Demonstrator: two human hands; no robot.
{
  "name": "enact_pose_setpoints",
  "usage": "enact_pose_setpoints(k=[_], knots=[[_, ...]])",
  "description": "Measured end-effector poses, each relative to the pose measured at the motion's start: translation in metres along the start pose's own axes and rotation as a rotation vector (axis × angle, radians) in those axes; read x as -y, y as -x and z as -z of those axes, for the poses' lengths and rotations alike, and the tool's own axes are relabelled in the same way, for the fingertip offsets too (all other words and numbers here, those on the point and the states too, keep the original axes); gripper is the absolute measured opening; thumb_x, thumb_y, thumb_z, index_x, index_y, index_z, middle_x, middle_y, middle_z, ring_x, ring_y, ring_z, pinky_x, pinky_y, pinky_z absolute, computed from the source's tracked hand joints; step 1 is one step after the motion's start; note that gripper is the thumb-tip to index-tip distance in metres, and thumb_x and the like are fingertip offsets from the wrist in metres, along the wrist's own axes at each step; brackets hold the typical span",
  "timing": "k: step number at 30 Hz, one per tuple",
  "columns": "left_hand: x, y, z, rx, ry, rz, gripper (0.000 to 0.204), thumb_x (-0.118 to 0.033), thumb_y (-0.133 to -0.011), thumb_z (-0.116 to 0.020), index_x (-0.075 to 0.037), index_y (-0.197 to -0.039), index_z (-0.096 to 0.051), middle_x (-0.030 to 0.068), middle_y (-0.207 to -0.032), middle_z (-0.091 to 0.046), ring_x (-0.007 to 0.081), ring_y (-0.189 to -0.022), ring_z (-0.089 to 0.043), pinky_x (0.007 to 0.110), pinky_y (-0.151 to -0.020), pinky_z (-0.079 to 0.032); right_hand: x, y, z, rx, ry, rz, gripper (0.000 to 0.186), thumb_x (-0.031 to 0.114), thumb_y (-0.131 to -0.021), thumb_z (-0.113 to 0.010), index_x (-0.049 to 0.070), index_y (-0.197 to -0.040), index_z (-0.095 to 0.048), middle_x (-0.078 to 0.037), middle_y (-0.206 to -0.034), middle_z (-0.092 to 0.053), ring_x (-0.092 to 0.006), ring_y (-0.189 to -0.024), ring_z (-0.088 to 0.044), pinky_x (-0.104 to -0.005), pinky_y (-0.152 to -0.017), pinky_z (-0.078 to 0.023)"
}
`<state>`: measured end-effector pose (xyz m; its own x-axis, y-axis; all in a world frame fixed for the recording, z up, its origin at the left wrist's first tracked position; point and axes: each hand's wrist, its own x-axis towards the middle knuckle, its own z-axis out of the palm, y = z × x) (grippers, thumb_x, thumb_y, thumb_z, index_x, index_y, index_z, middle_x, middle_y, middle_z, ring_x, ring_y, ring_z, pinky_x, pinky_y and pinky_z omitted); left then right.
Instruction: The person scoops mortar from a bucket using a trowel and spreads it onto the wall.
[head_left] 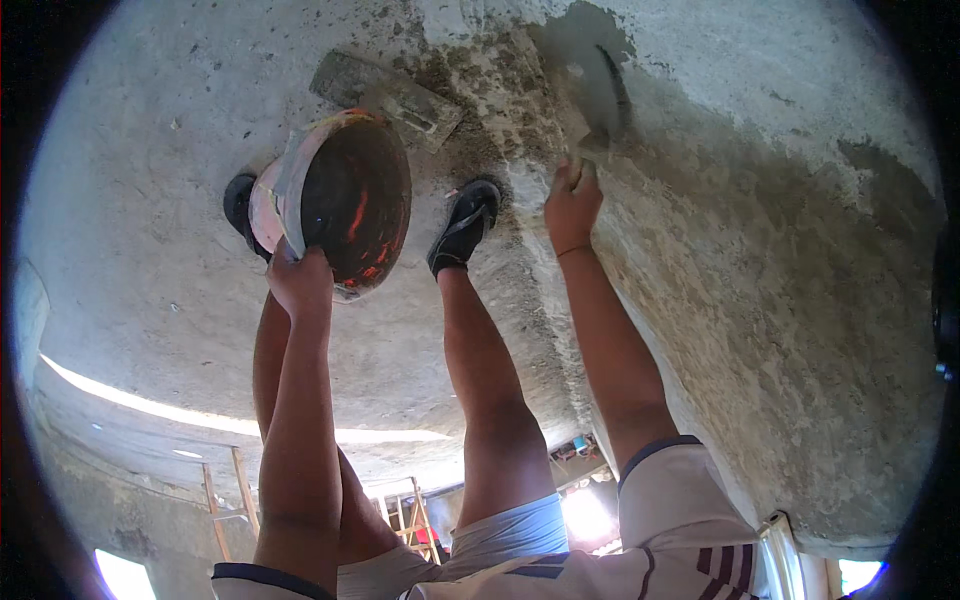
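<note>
Bucket (375, 215), 1, pale pinkish outside & dark w/ orange-red marks inside, is held tilted by the L hand (300, 278), its mouth turned toward the R hand's side; whether its base is touching the floor (150, 250) can't be told. The near rim is pinched btwn the L thumb & fingers, knuckles up, the arm stretched almost straight fwd. By the R hand (574, 205), 1 trowel (597, 112) is gripped, fingers curled into a fist; the handle is mostly hidden & the blade's outline is blurred. That arm is reached fwd & out to the R, slightly bent, w/ 1 thin band (573, 249) worn at the wrist. The blade is held at the wall (790, 330), just beyond the R fist, where a dark wet patch (585, 30) is seen.

1 flat rectangular float (385, 97), crusted grey, is laid on the floor past the L hand, just beyond the bucket. 2 dark sandals (470, 218) are worn: 1 btwn the hands, 1 partly hidden behind the bucket, L of the L hand. 2 wooden ladder-like frames (243, 490) are seen in the bkgd, well apart from both hands.
</note>
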<state>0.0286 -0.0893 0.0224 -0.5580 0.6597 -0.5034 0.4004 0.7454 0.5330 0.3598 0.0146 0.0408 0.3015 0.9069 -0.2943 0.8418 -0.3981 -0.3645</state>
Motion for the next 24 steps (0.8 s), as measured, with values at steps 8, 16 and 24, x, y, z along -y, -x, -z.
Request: enact_pose_setpoints(k=[8, 16, 24], knots=[[-0.003, 0.002, -0.004, 0.019, -0.101, 0.010, 0.031, -0.010, -0.065, -0.052, 0.000, -0.091, -0.065, 0.0227, -0.080, -0.065, 0.0413, -0.079, -0.063, 0.045, -0.071, -0.049, -0.007, 0.027, 0.001, -0.024, -0.048, -0.159, 0.028, 0.023, -0.093, -0.055, -0.002, -0.106, -0.055, -0.019, -0.082, -0.063, -0.0352, -0.072, -0.063, -0.0412, -0.064, -0.048], [0.000, -0.001, -0.005, -0.008, -0.072, -0.008, 0.029, -0.010, -0.065, -0.052, 0.000, -0.089, -0.065, 0.0221, -0.078, -0.065, 0.0407, -0.077, -0.063, 0.045, -0.070, -0.049, -0.008, 0.009, 0.001, -0.051, -0.171, -0.181, 0.022, 0.023, -0.094, -0.056, 0.002, -0.088, -0.051, -0.007, -0.063, -0.049, -0.0167, -0.053, -0.047, -0.0306, -0.054, -0.039], [-0.015, -0.003, -0.003, 0.000, -0.018, 0.061, 0.030, -0.010, -0.065, -0.052, 0.002, -0.089, -0.065, 0.0223, -0.079, -0.065, 0.0395, -0.077, -0.064, 0.044, -0.070, -0.049, 0.016, 0.007, 0.003, -0.126, -0.048, 0.011, 0.029, 0.027, -0.092, -0.060, -0.002, -0.097, -0.057, -0.008, -0.070, -0.055, -0.0193, -0.061, -0.051, -0.0338, -0.058, -0.044]])
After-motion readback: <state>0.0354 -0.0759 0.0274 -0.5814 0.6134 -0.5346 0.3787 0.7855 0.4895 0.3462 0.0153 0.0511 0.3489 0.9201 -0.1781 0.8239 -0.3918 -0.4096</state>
